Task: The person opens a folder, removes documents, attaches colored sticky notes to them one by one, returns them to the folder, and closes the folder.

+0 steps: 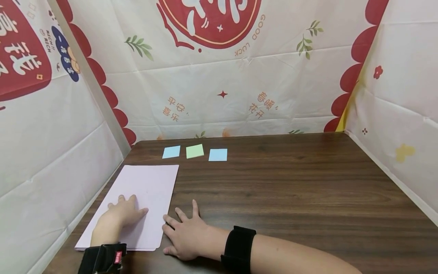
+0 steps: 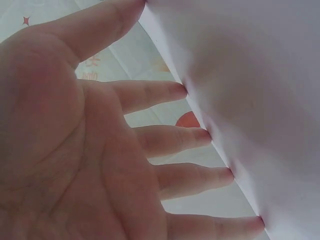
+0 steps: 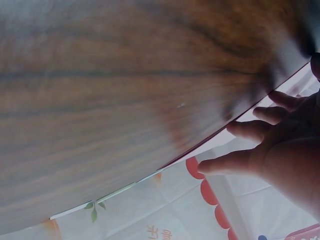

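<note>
A pale lilac sheet of paper [image 1: 147,186] lies flat on the left part of the dark wooden table [image 1: 291,182]. My left hand [image 1: 124,211] rests on its near half with straight fingers; in the left wrist view the fingertips [image 2: 200,137] press against the paper [image 2: 260,90]. My right hand [image 1: 186,231] lies flat on the table just right of the sheet, fingers spread. Its forefinger and thumb reach the paper's right edge near the front corner. The right wrist view shows those fingers [image 3: 247,131] on the wood [image 3: 110,100]. Neither hand holds anything.
Three small sticky notes lie in a row beyond the sheet: a blue one [image 1: 171,152], a green one [image 1: 194,151] and another blue one [image 1: 218,155]. Printed cloth walls [image 1: 222,83] close in the table at the left, back and right.
</note>
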### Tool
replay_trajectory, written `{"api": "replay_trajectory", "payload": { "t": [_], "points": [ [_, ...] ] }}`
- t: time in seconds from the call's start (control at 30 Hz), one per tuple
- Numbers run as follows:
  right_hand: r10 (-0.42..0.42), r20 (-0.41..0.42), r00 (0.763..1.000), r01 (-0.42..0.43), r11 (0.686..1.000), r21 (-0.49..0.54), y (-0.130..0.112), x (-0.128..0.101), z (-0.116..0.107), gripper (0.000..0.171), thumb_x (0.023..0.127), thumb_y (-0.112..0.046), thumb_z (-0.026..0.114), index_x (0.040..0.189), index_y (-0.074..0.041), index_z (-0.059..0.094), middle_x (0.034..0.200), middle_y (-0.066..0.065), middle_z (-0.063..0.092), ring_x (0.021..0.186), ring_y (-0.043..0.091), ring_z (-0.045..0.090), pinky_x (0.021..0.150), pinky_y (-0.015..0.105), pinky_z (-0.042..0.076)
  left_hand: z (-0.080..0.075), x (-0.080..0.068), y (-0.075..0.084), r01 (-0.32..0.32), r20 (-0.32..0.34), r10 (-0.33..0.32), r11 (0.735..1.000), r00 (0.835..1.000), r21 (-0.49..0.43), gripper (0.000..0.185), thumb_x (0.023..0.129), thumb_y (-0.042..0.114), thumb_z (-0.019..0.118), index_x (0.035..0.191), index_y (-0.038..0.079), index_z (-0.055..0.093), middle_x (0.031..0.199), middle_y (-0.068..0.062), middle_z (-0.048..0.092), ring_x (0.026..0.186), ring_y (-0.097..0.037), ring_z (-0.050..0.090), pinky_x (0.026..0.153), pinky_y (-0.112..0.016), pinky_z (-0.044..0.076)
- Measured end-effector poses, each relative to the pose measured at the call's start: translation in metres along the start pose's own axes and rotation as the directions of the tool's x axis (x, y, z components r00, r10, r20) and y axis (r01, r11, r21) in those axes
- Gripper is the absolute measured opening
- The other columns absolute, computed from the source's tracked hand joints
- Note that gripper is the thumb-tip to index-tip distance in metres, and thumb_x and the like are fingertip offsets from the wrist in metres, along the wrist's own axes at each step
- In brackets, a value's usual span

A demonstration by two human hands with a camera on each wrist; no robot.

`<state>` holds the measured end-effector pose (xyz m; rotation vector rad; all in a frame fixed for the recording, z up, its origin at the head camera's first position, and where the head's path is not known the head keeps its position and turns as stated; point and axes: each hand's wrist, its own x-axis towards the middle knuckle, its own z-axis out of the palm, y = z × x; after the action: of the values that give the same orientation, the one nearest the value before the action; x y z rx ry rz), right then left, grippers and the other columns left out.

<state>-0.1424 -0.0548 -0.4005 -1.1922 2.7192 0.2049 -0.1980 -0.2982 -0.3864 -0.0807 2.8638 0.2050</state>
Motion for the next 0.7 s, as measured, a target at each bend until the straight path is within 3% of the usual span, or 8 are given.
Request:
{"api": "replay_trajectory", "payload": {
  "t": [0.2,0.7],
  "points": [
    [-0.015,-0.004,1.0,0.015,0.999,-0.029,0.001,-0.004,0.002,0.067,0.106,-0.073,0.033,0.162,-0.037,0.037,0.177,-0.016,0.024,0.166,0.023,0.025,0.124,0.078,0.02,0.012,0.008,-0.005,0.005,0.004,-0.005,1.0,1.0,0.004,0.09,0.103,0.053,0.059,0.155,-0.015,0.034,0.155,-0.057,0.017,0.134,-0.088,0.019,0.112,-0.089,0.025],
    [-0.06,-0.036,0.998,0.055,0.991,-0.125,0.008,-0.027,0.0,0.069,0.106,-0.073,0.031,0.162,-0.035,0.043,0.172,-0.015,0.037,0.164,0.022,0.03,0.123,0.078,0.022,0.01,-0.014,0.023,-0.024,-0.028,0.025,1.0,0.999,0.006,0.085,0.101,0.048,0.064,0.151,-0.017,0.04,0.152,-0.058,0.023,0.13,-0.088,0.025,0.107,-0.089,0.031]
  ]
}}
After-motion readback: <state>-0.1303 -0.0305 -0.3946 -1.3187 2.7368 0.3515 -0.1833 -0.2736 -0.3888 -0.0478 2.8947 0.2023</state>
